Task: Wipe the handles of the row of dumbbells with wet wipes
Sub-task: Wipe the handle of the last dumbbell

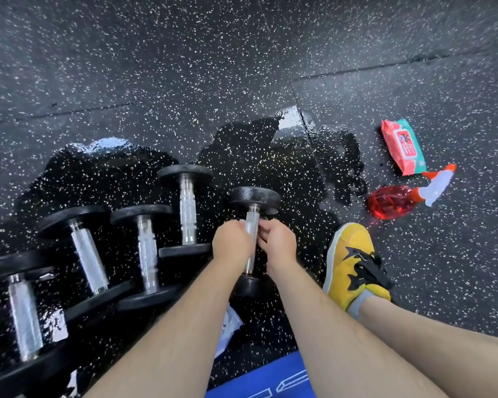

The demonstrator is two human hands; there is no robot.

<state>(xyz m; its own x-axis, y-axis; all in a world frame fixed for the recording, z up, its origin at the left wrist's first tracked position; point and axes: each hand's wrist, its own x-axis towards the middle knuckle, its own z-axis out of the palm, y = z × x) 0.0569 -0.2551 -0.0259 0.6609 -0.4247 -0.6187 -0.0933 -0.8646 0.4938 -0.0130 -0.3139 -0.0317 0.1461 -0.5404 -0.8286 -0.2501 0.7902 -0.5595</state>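
Several black dumbbells with silver knurled handles lie in a row on the wet floor. The rightmost dumbbell (253,199) is the smallest. My left hand (232,245) and my right hand (276,244) grip its handle from both sides, fingers curled round it near the upper end. A pale wet wipe (252,225) seems wrapped round the handle between my fingers; I cannot tell for sure. Its neighbour dumbbell (188,211) lies just left of my left hand. The red wet-wipe pack (403,146) lies on the floor far to the right.
A red spray bottle (397,201) with a white trigger lies below the wipe pack. My yellow shoe (351,259) stands right of my hands. Water pools on the speckled rubber floor (242,67). A crumpled white wipe (230,328) lies under my left forearm, beside a blue mat (270,377).
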